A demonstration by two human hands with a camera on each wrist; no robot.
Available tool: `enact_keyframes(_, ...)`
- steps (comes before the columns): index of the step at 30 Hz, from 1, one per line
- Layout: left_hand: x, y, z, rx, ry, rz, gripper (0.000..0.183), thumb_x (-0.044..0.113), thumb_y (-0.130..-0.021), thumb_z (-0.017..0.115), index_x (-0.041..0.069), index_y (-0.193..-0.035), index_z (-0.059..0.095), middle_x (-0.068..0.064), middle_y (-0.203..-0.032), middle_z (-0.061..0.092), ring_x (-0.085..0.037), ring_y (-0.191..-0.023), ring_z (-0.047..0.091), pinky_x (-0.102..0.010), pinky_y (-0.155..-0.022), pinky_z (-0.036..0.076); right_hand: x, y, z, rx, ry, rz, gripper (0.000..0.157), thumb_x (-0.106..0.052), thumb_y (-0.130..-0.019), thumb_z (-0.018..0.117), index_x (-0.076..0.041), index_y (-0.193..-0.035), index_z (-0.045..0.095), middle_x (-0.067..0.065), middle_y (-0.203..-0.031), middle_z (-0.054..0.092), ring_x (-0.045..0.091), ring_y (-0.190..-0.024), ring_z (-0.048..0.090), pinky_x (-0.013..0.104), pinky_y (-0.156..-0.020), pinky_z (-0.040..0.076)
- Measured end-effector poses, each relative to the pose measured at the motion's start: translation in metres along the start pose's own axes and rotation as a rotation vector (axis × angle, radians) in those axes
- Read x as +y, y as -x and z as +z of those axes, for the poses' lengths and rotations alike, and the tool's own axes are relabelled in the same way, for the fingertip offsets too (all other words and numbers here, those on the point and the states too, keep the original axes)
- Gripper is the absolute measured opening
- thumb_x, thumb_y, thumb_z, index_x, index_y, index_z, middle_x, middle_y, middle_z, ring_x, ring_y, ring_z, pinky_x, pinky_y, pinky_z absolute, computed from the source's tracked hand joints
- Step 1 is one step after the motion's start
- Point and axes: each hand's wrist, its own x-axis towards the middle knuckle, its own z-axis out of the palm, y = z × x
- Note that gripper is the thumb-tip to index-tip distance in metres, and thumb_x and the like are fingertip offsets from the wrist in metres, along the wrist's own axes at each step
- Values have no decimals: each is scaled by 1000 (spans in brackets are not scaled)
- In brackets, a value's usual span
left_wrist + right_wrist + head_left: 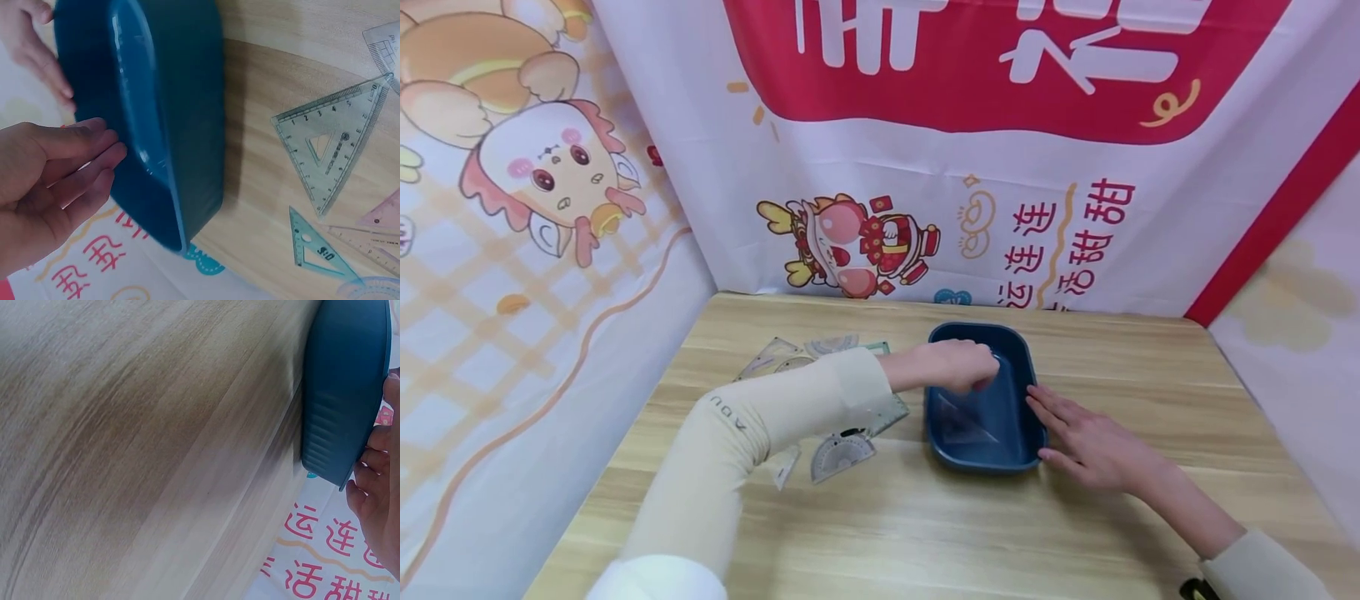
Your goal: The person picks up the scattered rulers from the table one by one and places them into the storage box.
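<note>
A dark blue plastic basin [985, 464] stands on the table. My left hand [958, 365] hangs over it, reaching in from the left; in the left wrist view its fingers [103, 150] are loosely bent with nothing visible between them. Inside the basin lies a clear triangular piece [964, 425], faint against the blue. On the basin's right side, my right hand [1093, 446] rests its extended fingertips on the rim, thumb near the outer wall. Left of the basin lie a large green-tinted set square [300, 139], a small teal set square [312, 257] and a clear protractor [841, 456].
More clear rulers and protractors [831, 343] lie at the table's left, partly hidden behind my left sleeve [805, 404]. A printed cloth [865, 158] hangs along the table's back edge. At the lower right, a dark object [1197, 588] shows beside my right sleeve.
</note>
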Motion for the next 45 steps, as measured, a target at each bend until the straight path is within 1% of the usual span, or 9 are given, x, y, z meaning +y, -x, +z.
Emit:
enact_keyframes(6,-9,20,-10,57,65,-2,16,10,-94,68,15,-108,71,2,-106,69,-10,-92,64,-21,-80,54,0,0,1,-11,2,8,72,-48,-99,54,-4,-152,37,14,-164,28,34,-147,36,52,-111,42)
enact_keyframes(10,-16,34,-10,90,98,-17,17,12,-93,69,14,-110,72,0,-109,71,-11,-97,66,-21,-83,56,-1,-1,1,-10,3,10,72,-47,-99,55,-3,-153,36,14,-164,28,34,-147,35,53,-112,42)
enact_keyframes(15,-26,51,-4,99,139,-30,19,14,-95,68,13,-113,72,-2,-111,72,-11,-98,66,-21,-84,56,0,0,2,3,8,6,71,-45,-99,57,-3,-152,38,14,-163,29,34,-147,35,53,-113,40)
enact_keyframes(20,-38,65,6,163,141,-22,19,10,-94,68,10,-111,74,-5,-110,74,-13,-100,68,-23,-87,56,1,0,3,18,22,-8,70,-44,-98,58,-3,-151,39,14,-163,30,33,-147,35,51,-113,41)
enact_keyframes(26,-52,79,21,211,143,-31,14,7,-90,72,10,-103,75,-4,-101,75,-12,-91,67,-24,-81,56,1,0,2,34,34,-24,69,-43,-98,60,-3,-151,40,15,-162,32,33,-146,37,50,-112,41)
enact_keyframes(29,-57,84,29,202,110,-25,13,10,-90,74,12,-103,76,-3,-101,74,-11,-90,66,-24,-82,56,0,-1,2,34,40,-28,69,-43,-98,60,-2,-150,40,15,-161,32,33,-146,38,50,-112,41)
enact_keyframes(34,-64,86,45,145,42,6,19,12,-87,76,11,-107,75,-3,-104,74,-13,-96,67,-25,-86,56,1,0,2,34,37,-27,69,-43,-98,59,-3,-150,40,15,-162,32,33,-146,38,50,-112,42)
enact_keyframes(40,-69,84,62,68,31,-29,32,13,-85,79,12,-116,72,-3,-112,73,-15,-104,68,-27,-92,56,2,1,2,29,32,-21,70,-45,-98,59,-4,-151,39,14,-163,30,33,-146,37,50,-112,42)
enact_keyframes(45,-70,77,74,9,18,-18,41,12,-83,80,15,-123,70,-1,-121,70,-16,-110,68,-28,-95,55,3,1,3,20,37,-18,71,-47,-98,57,-4,-152,39,13,-163,30,33,-147,36,50,-112,42)
